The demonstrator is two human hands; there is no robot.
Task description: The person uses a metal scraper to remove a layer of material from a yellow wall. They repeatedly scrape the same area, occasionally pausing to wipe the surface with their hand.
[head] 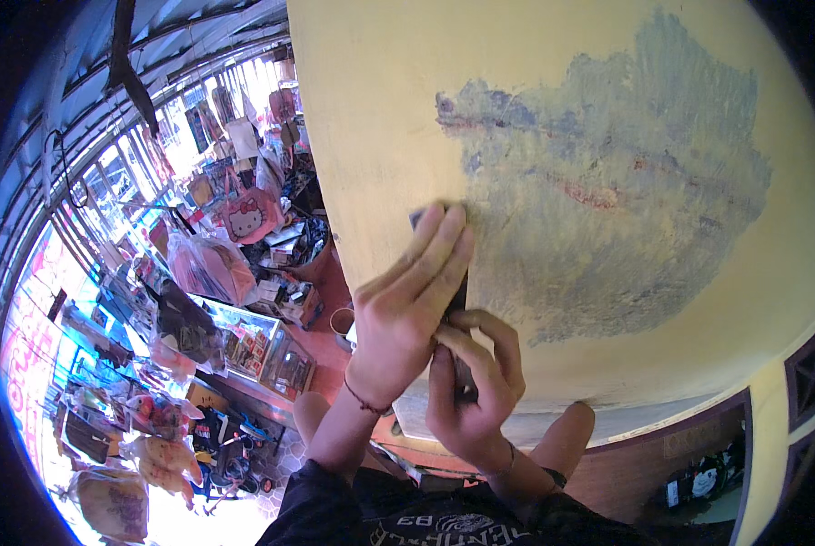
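Before me stands a yellow painted wall [393, 123] with a large, uneven grey patch [626, 143] where the surface looks worn or patchily coated. A dark, flat, narrow tool [462, 300] lies along the wall just left of that patch; its exact kind is mostly hidden. Fingers stretched and close together, my left hand [407, 293] presses over the upper part of the tool. Below it, my right hand [479, 382] grips the tool's lower part between thumb and curled fingers. Both hands are almost touching each other.
Left of the wall's edge, a glass display case [243, 338] stands among hanging plastic-wrapped goods and a pink bag [250, 217]. A small bicycle [240, 471] is at lower left. My knees [571, 430] flank the wall's base. A doorway [694, 471] opens at lower right.
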